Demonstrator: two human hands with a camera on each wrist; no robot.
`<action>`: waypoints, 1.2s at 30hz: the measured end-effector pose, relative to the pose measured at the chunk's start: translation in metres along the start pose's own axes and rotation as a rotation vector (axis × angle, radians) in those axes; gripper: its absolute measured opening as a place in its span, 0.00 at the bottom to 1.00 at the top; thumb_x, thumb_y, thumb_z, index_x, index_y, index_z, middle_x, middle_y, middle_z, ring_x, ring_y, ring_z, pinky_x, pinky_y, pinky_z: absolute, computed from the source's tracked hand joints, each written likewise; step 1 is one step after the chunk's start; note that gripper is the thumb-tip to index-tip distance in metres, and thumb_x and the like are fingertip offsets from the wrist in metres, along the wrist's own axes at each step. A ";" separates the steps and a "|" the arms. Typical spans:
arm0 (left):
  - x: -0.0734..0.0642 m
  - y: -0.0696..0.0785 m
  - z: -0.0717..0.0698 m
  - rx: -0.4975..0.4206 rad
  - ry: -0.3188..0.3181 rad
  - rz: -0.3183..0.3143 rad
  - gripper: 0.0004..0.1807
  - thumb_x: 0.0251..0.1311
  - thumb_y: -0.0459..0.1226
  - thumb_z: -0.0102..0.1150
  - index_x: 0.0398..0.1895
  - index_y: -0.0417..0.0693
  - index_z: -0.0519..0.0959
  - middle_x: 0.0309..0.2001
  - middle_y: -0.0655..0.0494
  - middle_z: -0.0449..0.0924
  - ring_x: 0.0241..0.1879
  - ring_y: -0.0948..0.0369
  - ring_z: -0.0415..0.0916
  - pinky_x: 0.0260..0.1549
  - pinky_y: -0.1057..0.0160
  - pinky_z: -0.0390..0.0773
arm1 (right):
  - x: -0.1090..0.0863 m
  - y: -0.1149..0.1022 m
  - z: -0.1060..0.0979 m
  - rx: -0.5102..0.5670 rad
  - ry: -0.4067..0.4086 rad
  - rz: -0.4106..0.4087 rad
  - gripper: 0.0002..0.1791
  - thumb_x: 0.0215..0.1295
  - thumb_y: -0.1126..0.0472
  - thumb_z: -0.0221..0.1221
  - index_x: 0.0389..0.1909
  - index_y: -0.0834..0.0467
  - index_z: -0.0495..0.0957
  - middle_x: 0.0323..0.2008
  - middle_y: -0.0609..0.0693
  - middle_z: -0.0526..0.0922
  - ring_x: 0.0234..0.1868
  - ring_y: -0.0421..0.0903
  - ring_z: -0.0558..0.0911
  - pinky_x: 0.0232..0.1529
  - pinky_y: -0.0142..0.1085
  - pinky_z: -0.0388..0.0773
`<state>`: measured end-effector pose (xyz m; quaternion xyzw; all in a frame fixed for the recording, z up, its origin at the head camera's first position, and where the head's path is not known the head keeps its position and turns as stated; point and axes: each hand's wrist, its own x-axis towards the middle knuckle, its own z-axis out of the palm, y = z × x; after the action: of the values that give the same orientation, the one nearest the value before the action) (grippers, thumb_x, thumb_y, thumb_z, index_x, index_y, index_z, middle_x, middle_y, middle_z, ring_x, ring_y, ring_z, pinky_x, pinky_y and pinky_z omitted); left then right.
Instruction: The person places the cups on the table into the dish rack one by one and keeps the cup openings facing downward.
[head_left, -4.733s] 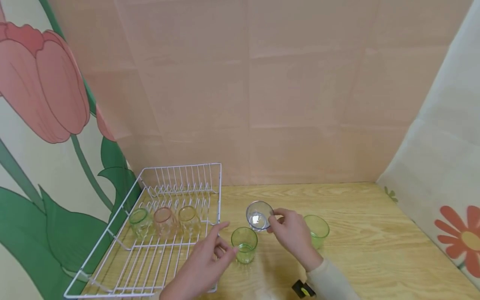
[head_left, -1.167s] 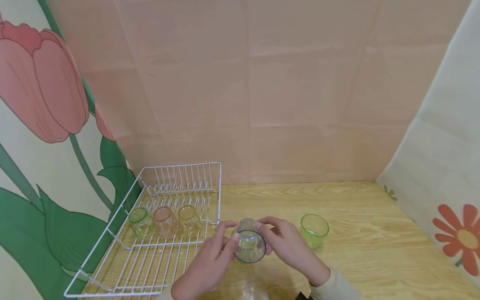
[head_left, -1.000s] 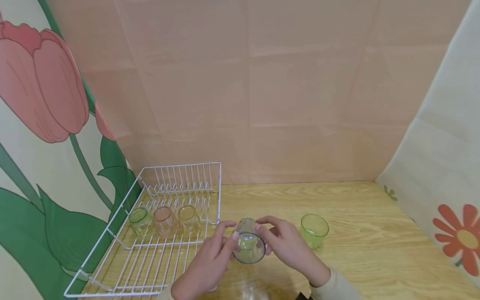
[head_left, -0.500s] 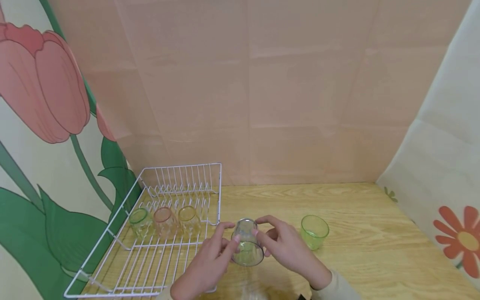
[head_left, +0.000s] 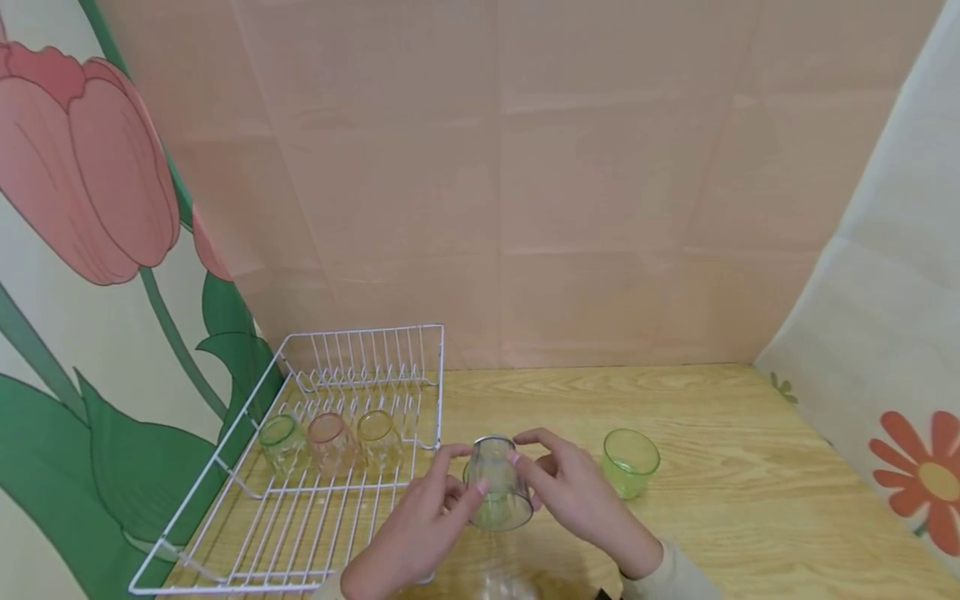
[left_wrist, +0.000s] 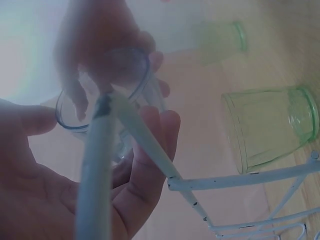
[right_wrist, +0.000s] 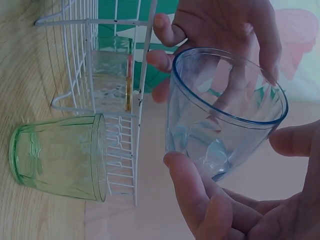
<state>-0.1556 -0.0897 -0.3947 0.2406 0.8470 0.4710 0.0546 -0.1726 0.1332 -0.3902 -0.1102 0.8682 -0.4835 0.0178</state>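
Observation:
A clear bluish-grey drinking glass (head_left: 498, 471) is held between both hands above the table, its narrow base uppermost and wide rim below in the head view. My left hand (head_left: 422, 518) grips it from the left, thumb and fingers on its side. From the right my right hand (head_left: 572, 497) pinches it; the right wrist view shows thumb and fingers on opposite sides of the glass (right_wrist: 187, 112). A green glass (right_wrist: 57, 157) stands upright on the table, mostly hidden behind the held glass in the head view. Another green glass (head_left: 630, 464) stands upright beyond my right hand.
At left is a white wire dish rack (head_left: 440, 387). Inside stand a green glass (head_left: 282, 446), a pink glass (head_left: 331, 446) and a yellow glass (head_left: 379, 443) in a row. A floral sheet (head_left: 135, 167) hangs close along the rack's left side.
The bluish glass, earlier held by the right hand alone behind the near green glass, has come forward into both hands. It has turned base up, its rim swinging downward.

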 end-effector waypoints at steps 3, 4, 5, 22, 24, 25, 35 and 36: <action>0.000 0.001 0.001 0.011 -0.004 0.018 0.30 0.75 0.56 0.45 0.70 0.50 0.59 0.41 0.56 0.86 0.36 0.67 0.80 0.34 0.64 0.79 | 0.001 0.000 0.000 -0.001 0.004 0.003 0.29 0.72 0.40 0.55 0.60 0.58 0.75 0.21 0.44 0.84 0.21 0.45 0.81 0.22 0.35 0.71; -0.001 0.001 0.001 0.013 -0.006 0.022 0.30 0.75 0.56 0.46 0.70 0.50 0.59 0.41 0.56 0.86 0.36 0.67 0.80 0.34 0.64 0.79 | 0.001 0.000 0.000 -0.002 0.005 0.003 0.29 0.72 0.39 0.55 0.60 0.58 0.75 0.21 0.45 0.84 0.21 0.45 0.81 0.22 0.35 0.71; -0.001 0.001 0.001 0.013 -0.009 0.027 0.30 0.74 0.56 0.46 0.71 0.50 0.59 0.42 0.55 0.86 0.36 0.67 0.80 0.34 0.64 0.79 | 0.001 0.000 0.000 -0.004 0.006 0.005 0.29 0.72 0.39 0.55 0.60 0.58 0.75 0.20 0.45 0.84 0.21 0.45 0.81 0.22 0.35 0.71; -0.004 0.003 0.004 0.107 0.026 0.003 0.38 0.66 0.62 0.55 0.71 0.55 0.58 0.45 0.59 0.84 0.38 0.70 0.77 0.37 0.62 0.77 | 0.001 0.000 0.002 -0.033 0.055 0.017 0.31 0.66 0.39 0.61 0.55 0.63 0.79 0.26 0.46 0.86 0.25 0.40 0.81 0.28 0.38 0.76; -0.004 0.003 0.005 0.104 0.032 0.011 0.37 0.65 0.61 0.57 0.70 0.55 0.59 0.45 0.59 0.84 0.38 0.70 0.77 0.37 0.62 0.76 | 0.001 -0.001 0.003 -0.046 0.061 0.020 0.32 0.65 0.39 0.62 0.54 0.63 0.80 0.27 0.46 0.86 0.26 0.40 0.81 0.28 0.38 0.76; -0.004 0.003 0.005 0.102 0.034 0.015 0.37 0.65 0.60 0.57 0.70 0.56 0.59 0.45 0.59 0.84 0.38 0.70 0.77 0.37 0.63 0.76 | 0.001 0.000 0.003 -0.053 0.063 0.018 0.31 0.64 0.39 0.62 0.53 0.63 0.80 0.27 0.46 0.86 0.27 0.40 0.81 0.28 0.38 0.76; -0.004 0.001 0.006 0.104 0.053 0.051 0.38 0.63 0.57 0.63 0.70 0.55 0.59 0.46 0.54 0.84 0.38 0.70 0.77 0.37 0.64 0.75 | 0.001 0.001 0.003 -0.054 0.055 -0.023 0.30 0.60 0.42 0.67 0.52 0.62 0.80 0.31 0.45 0.86 0.30 0.39 0.82 0.25 0.36 0.78; -0.004 0.001 0.006 0.102 0.053 0.049 0.39 0.63 0.57 0.63 0.70 0.55 0.59 0.47 0.54 0.84 0.39 0.69 0.77 0.37 0.64 0.75 | 0.001 0.001 0.003 -0.044 0.051 -0.023 0.30 0.61 0.42 0.67 0.52 0.61 0.80 0.32 0.45 0.86 0.29 0.40 0.82 0.25 0.36 0.77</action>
<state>-0.1503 -0.0866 -0.3972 0.2511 0.8648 0.4347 0.0085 -0.1732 0.1311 -0.3922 -0.1079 0.8775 -0.4671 -0.0122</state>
